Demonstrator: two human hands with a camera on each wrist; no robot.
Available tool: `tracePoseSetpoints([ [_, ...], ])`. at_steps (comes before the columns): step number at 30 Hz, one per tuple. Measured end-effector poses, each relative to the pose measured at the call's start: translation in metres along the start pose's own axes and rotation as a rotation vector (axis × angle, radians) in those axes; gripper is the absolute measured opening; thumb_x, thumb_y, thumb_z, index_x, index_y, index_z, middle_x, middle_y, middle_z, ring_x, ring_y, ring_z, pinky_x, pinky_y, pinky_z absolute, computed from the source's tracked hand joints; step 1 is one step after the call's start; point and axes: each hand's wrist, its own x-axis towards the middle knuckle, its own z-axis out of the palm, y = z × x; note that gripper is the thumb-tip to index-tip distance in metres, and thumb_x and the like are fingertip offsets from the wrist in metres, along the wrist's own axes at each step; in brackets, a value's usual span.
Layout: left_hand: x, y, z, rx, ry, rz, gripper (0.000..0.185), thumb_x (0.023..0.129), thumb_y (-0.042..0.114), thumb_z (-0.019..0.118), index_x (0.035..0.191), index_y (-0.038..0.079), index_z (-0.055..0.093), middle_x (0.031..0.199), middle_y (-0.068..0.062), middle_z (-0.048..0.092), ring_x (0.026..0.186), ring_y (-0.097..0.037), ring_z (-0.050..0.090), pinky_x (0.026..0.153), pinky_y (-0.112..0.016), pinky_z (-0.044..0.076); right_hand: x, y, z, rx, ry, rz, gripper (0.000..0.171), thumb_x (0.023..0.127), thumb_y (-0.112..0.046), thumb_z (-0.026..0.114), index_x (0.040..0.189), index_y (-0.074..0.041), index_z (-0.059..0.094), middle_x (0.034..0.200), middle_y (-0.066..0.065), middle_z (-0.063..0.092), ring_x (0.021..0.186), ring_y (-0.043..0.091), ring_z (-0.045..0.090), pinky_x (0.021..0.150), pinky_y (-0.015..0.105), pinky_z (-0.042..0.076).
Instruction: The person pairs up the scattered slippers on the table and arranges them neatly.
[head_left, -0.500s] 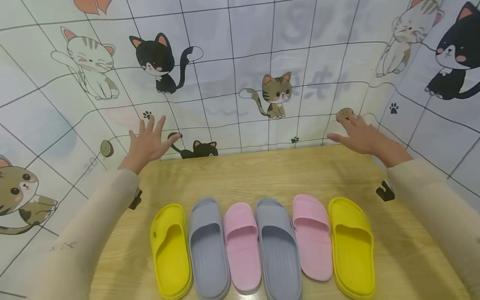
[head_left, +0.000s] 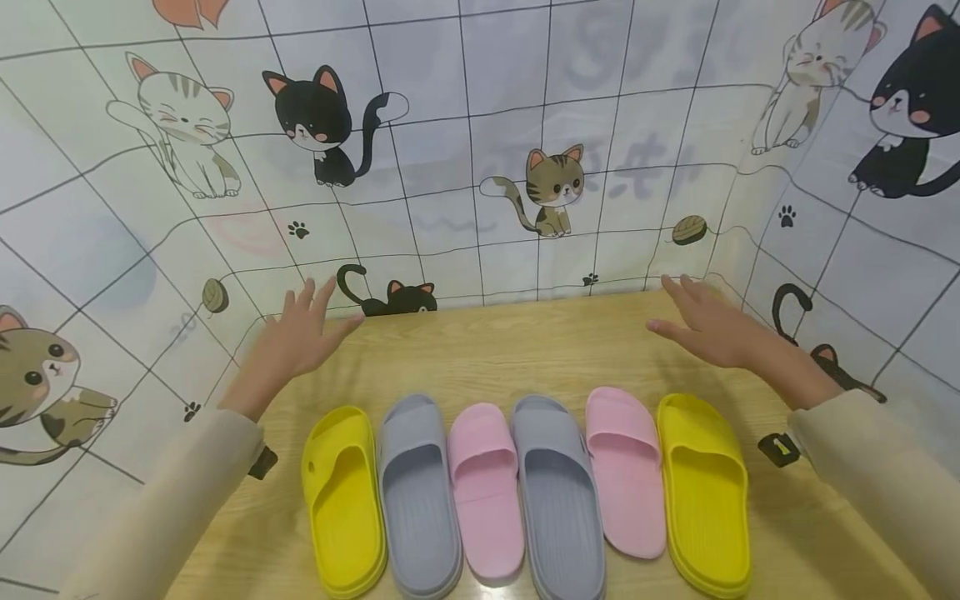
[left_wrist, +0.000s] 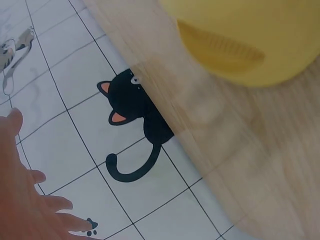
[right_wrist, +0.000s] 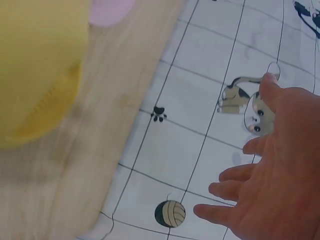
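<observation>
Six slippers would be several; they stand in one row on a wooden surface, toes away from me. At the left end is a yellow slipper (head_left: 345, 508), then a grey slipper (head_left: 420, 500), a pink slipper (head_left: 486, 496), another grey slipper (head_left: 560, 500), another pink slipper (head_left: 626, 475) and, rightmost, another yellow slipper (head_left: 705, 500). My left hand (head_left: 296, 337) hovers beyond the left yellow slipper, fingers spread, holding nothing. Beyond the right yellow slipper my right hand (head_left: 708, 325) hangs in the air, fingers extended, touching nothing.
The wooden tabletop (head_left: 487, 350) meets a white gridded wall covering (head_left: 450, 192) with cartoon cats at the back. Similar side walls (head_left: 900, 275) rise at left and right. A small dark object (head_left: 778, 450) shows at the right sleeve's edge.
Both hands have come down and slightly nearer to me, away from the back wall. The slippers have stayed in place.
</observation>
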Motion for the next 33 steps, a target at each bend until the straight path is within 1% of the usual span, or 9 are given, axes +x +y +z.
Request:
tracePoseSetpoints([
  [3,-0.016,0.001,0.011,-0.037,0.025,0.020,0.094,0.099,0.077,0.031,0.168,0.020,0.001,0.171,-0.030,0.004,0.149,-0.067,0.009,0.109,-0.086,0.022,-0.010,-0.002,0.016,0.020,-0.017,-0.013,0.093,0.106,-0.058,0.045,0.165,0.000,0.003,0.166,0.040,0.002,0.151,0.062,0.012,0.115,0.080,0.018],
  [7,-0.039,0.004,0.030,-0.126,0.015,0.035,0.094,0.100,0.074,0.034,0.168,0.016,0.005,0.169,-0.033,0.007,0.148,-0.067,0.013,0.111,-0.083,0.024,-0.027,-0.005,0.038,0.053,-0.055,0.000,0.090,0.106,-0.058,0.043,0.165,0.000,0.007,0.166,0.040,0.006,0.148,0.064,0.016,0.114,0.081,0.020],
  [11,-0.065,0.008,0.047,-0.185,-0.061,0.024,0.096,0.100,0.074,0.036,0.167,0.011,0.009,0.168,-0.036,0.011,0.148,-0.066,0.018,0.110,-0.083,0.026,-0.046,-0.014,0.057,0.116,-0.095,0.032,0.086,0.108,-0.056,0.039,0.163,0.004,0.012,0.164,0.041,0.013,0.147,0.065,0.020,0.113,0.080,0.021],
  [15,-0.090,0.013,0.060,-0.184,-0.144,0.013,0.095,0.101,0.073,0.036,0.165,0.006,0.018,0.164,-0.040,0.017,0.145,-0.068,0.023,0.108,-0.083,0.030,-0.063,-0.019,0.076,0.156,-0.122,0.077,0.086,0.108,-0.057,0.038,0.161,0.008,0.017,0.162,0.043,0.017,0.146,0.065,0.021,0.111,0.082,0.022],
  [18,-0.105,0.018,0.068,-0.175,-0.195,-0.008,0.092,0.102,0.071,0.035,0.164,0.004,0.022,0.162,-0.041,0.020,0.143,-0.067,0.030,0.107,-0.082,0.033,-0.073,-0.022,0.087,0.152,-0.105,0.102,0.086,0.108,-0.056,0.039,0.160,0.010,0.021,0.159,0.047,0.017,0.143,0.068,0.021,0.110,0.083,0.022],
  [21,-0.113,0.027,0.075,-0.157,-0.225,-0.016,0.088,0.104,0.068,0.035,0.163,0.003,0.027,0.161,-0.042,0.024,0.138,-0.067,0.036,0.105,-0.080,0.036,-0.081,-0.023,0.095,0.130,-0.091,0.123,0.082,0.109,-0.052,0.040,0.156,0.013,0.028,0.155,0.051,0.020,0.140,0.072,0.022,0.109,0.083,0.024],
  [24,-0.119,0.035,0.080,-0.136,-0.230,-0.018,0.080,0.107,0.061,0.036,0.160,0.001,0.032,0.159,-0.043,0.027,0.135,-0.070,0.038,0.107,-0.079,0.035,-0.086,-0.024,0.100,0.100,-0.092,0.132,0.077,0.110,-0.048,0.040,0.152,0.016,0.033,0.151,0.053,0.024,0.137,0.075,0.023,0.108,0.083,0.027],
  [31,-0.126,0.042,0.082,-0.116,-0.199,-0.014,0.067,0.110,0.045,0.039,0.157,-0.003,0.037,0.156,-0.044,0.031,0.141,-0.065,0.034,0.115,-0.077,0.027,-0.091,-0.031,0.110,0.036,-0.104,0.163,0.082,0.109,-0.053,0.037,0.157,0.012,0.026,0.157,0.049,0.018,0.140,0.073,0.017,0.094,0.090,0.030],
  [33,-0.127,0.041,0.082,-0.114,-0.196,-0.017,0.065,0.110,0.043,0.039,0.156,-0.003,0.038,0.156,-0.044,0.031,0.142,-0.065,0.034,0.115,-0.077,0.027,-0.090,-0.032,0.111,0.032,-0.087,0.143,0.078,0.110,-0.049,0.038,0.156,0.013,0.027,0.157,0.049,0.019,0.141,0.072,0.018,0.096,0.089,0.031],
])
